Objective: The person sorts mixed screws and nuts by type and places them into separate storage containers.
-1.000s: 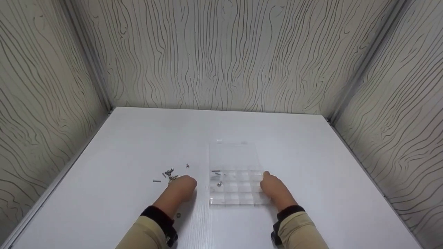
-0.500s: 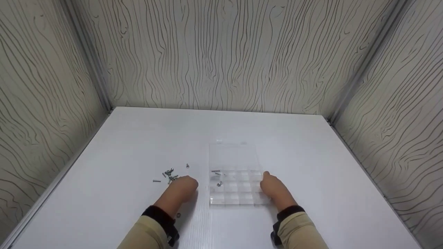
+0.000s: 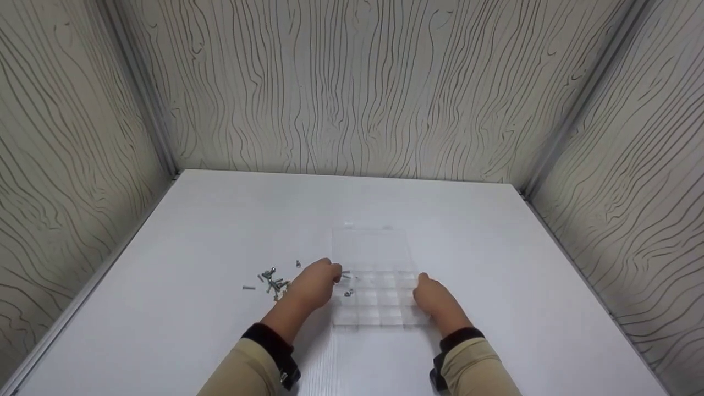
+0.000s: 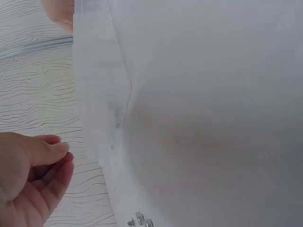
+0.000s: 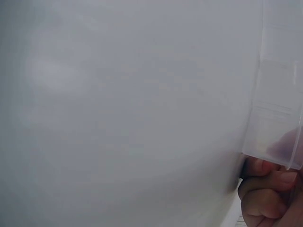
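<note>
A clear plastic compartment box (image 3: pixel 379 326) lies on the white table with its lid (image 3: pixel 369 245) laid back. Its left column holds a few small screws (image 3: pixel 345 274) and nuts (image 3: pixel 347 293). Over the upper left edge of the box is my left hand (image 3: pixel 314 285). In the left wrist view, its thumb and fingertips (image 4: pixel 60 147) pinch together on a tiny piece, almost wholly hidden. My right hand (image 3: pixel 438 301) grips the box's right side; the right wrist view has curled fingers (image 5: pixel 262 201) below the box corner and part of the hand visible through the plastic.
Left of the box lies a loose pile of screws (image 3: pixel 276 284), partly behind my left hand. A single screw (image 3: pixel 249 287) lies farther left, another small piece (image 3: pixel 298 263) near the box. Wood-patterned walls (image 3: pixel 352 88) enclose the table (image 3: pixel 467 220).
My left hand has moved up and right, from beside the screw pile to the box's left edge. More of the pile shows now. The right hand and the box have stayed put.
</note>
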Demonstrator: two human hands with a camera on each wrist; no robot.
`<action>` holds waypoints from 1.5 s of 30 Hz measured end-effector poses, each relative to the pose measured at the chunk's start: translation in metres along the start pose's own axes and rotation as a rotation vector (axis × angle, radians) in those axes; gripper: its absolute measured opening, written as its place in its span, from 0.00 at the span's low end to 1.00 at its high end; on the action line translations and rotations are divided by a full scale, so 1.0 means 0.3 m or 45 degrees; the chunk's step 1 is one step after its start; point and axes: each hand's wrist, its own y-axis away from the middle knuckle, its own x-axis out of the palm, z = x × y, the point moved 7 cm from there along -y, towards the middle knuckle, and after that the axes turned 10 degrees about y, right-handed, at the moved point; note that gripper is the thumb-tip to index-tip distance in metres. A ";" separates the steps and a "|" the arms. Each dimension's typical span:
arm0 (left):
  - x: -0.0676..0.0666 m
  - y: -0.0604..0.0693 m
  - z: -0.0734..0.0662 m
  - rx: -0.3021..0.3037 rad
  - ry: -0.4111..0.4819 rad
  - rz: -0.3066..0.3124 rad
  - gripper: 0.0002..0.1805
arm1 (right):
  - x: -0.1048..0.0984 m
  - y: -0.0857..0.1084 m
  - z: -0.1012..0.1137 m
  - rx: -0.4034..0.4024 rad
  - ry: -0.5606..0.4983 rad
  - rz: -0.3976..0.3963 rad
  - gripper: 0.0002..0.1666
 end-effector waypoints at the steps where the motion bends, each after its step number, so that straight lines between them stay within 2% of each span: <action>1: 0.006 -0.004 -0.005 0.007 -0.002 -0.005 0.04 | -0.001 0.001 0.000 0.002 0.001 -0.003 0.25; 8: 0.038 -0.020 -0.030 0.082 -0.071 -0.018 0.07 | 0.004 0.004 0.001 0.018 0.011 0.003 0.25; 13: 0.048 -0.025 -0.033 0.058 -0.091 0.000 0.08 | 0.006 0.005 0.000 0.038 -0.021 0.009 0.26; 18: 0.043 -0.027 -0.033 0.079 -0.109 -0.014 0.06 | 0.002 0.006 0.004 0.020 -0.013 0.002 0.25; 24: 0.012 -0.014 -0.019 0.093 -0.138 -0.011 0.07 | 0.000 0.003 0.004 0.018 -0.006 0.009 0.24; 28: -0.008 0.003 0.016 0.024 -0.181 0.054 0.08 | 0.000 0.004 0.005 0.000 0.013 0.000 0.25; 33: -0.023 0.040 0.062 -0.071 -0.235 0.218 0.10 | 0.002 0.001 0.000 -0.002 0.017 -0.009 0.24; 37: -0.032 0.091 0.092 -0.202 -0.225 0.325 0.07 | 0.008 -0.002 -0.004 0.020 0.048 0.026 0.25; 40: -0.039 0.136 0.105 -0.299 -0.240 0.376 0.07 | 0.009 -0.003 -0.004 0.024 0.065 0.041 0.25; 43: -0.038 0.171 0.110 -0.339 -0.311 0.438 0.08 | 0.010 -0.005 -0.005 0.029 0.053 0.040 0.24; 45: -0.034 0.192 0.116 -0.379 -0.319 0.468 0.11 | 0.008 -0.006 -0.006 0.027 0.050 0.032 0.23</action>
